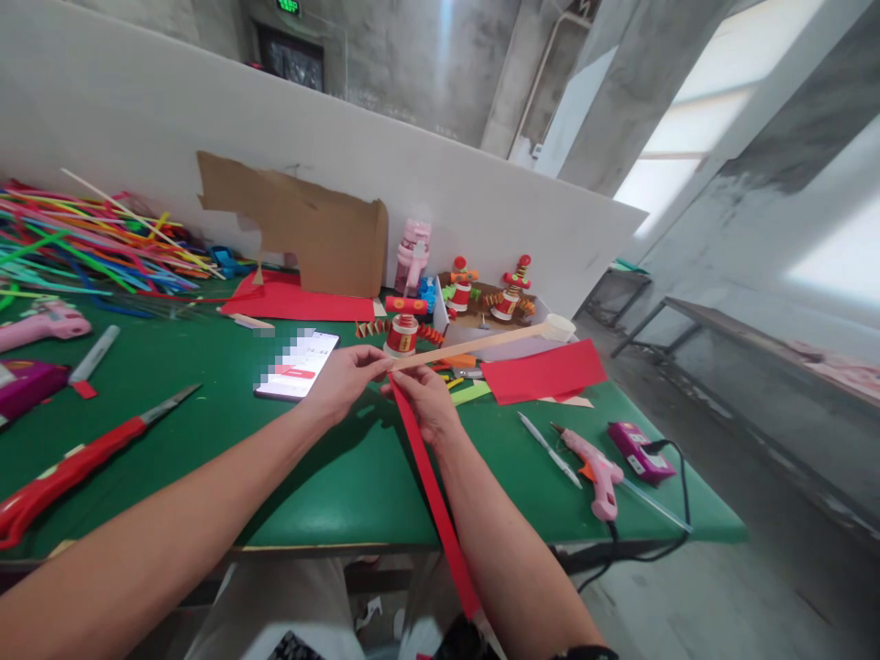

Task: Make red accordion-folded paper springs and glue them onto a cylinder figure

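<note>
Two long paper strips meet at my fingertips above the green table (309, 513). A red strip (430, 486) hangs down toward my lap, and a pale orange strip (474, 346) stretches off to the right. My left hand (348, 378) pinches the strips where they join. Beside it my right hand (427, 401) is closed on the red strip just below that join. Right behind my hands stands a small red-and-white paper figure (402, 335) with folded paper arms. A lit phone (297, 365) lies left of my left hand.
Large red-handled scissors (89, 463) lie at left, near a pink glue gun (45, 325) and piled pipe cleaners (103, 243). At right are a white pen (550, 449), another pink glue gun (595, 467) with its cord, and red paper (546, 371). A box (481, 330) holds two figures.
</note>
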`<state>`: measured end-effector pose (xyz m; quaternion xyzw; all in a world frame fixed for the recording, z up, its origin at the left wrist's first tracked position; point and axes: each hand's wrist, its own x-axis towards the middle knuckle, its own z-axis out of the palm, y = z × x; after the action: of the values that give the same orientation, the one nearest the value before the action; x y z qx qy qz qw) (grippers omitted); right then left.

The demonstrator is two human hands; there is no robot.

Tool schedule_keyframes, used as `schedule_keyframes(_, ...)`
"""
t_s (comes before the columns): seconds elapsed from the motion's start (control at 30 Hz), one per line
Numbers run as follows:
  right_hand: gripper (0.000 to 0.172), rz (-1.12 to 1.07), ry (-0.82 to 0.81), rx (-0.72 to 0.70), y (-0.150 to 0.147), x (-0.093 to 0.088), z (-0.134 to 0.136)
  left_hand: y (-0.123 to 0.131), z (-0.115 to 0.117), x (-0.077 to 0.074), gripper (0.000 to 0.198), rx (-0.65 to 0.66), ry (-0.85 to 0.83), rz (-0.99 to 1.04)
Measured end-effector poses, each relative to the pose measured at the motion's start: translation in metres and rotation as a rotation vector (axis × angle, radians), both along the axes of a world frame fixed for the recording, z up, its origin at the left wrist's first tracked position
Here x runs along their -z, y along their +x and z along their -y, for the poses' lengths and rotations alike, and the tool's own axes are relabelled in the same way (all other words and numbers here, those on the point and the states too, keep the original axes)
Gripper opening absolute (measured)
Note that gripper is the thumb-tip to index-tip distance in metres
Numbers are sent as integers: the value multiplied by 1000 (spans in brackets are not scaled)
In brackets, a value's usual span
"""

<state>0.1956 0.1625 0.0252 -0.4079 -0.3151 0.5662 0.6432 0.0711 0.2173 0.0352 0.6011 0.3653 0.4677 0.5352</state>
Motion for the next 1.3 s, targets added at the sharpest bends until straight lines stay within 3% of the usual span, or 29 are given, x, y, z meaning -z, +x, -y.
schedule_keyframes(0.17,28,19,-34,36,1,0,0,1,-1,2,27,24,-13,25)
schedule_keyframes(0.33,23,59,-10,127,0,-1,1,1,0,2,38,130,-151,131)
schedule_keyframes(0.43,22,93,-4,155,1,-1,0,0,3,0,39,171,-148,68)
schedule_keyframes(0.97,26,287,36,169,2,0,0,0,2,-1,37,192,-132,-37)
schedule_keyframes(1.3,19,321,24,223,3,-3,3,-2,1,-2,43,158,-114,-12)
